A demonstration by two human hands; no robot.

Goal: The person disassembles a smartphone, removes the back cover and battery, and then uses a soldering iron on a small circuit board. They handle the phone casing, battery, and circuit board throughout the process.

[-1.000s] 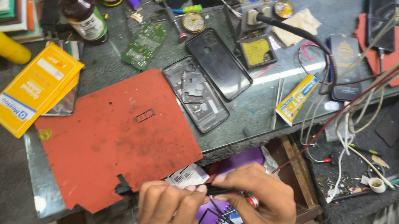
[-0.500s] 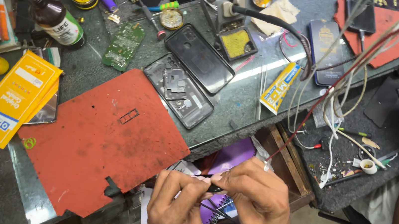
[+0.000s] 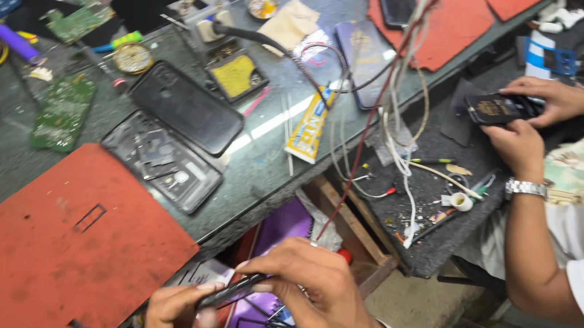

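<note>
At six o'clock, both the left hand point(image 3: 178, 314) and right hand point(image 3: 307, 290) are pinching a thin dark tool point(image 3: 232, 293) over the open drawer point(image 3: 341, 243), while the opened phone point(image 3: 162, 160) is lying unassembled at ten o'clock.

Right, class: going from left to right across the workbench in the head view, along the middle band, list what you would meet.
Green circuit board → black phone lying face down → yellow glue tube → bundle of hanging wires → another person's hands holding a dark phone.
</note>
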